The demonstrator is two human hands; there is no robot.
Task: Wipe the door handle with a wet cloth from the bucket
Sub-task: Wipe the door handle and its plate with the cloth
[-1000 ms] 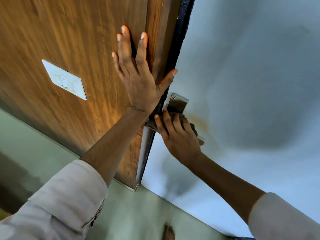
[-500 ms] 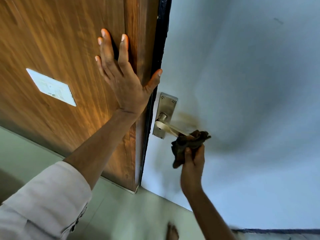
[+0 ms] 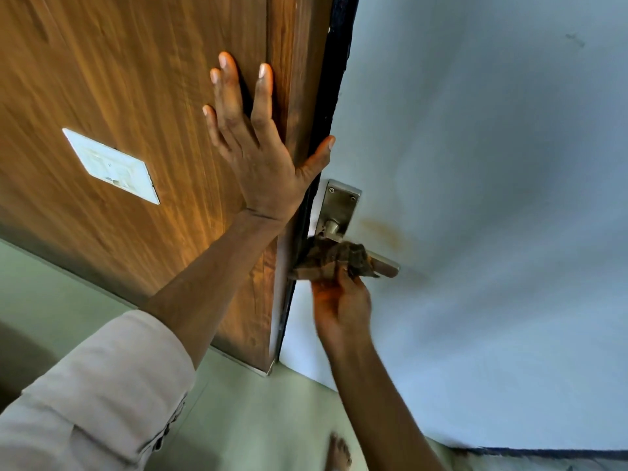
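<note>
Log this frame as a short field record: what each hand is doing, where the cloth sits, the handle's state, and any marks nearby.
left hand: flat on the wooden door, fingers spread
right hand: gripping the cloth from below
cloth: dark, bunched over the middle of the lever
door handle: metal, free end uncovered
backplate: uncovered, screws visible
marks: brownish stain on the pale surface beside the handle
bucket: not in view

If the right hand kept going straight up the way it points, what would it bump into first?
The right hand points upward with the brown cloth already against the door handle, so the lever comes first; beyond it, probably the metal backplate.
</note>
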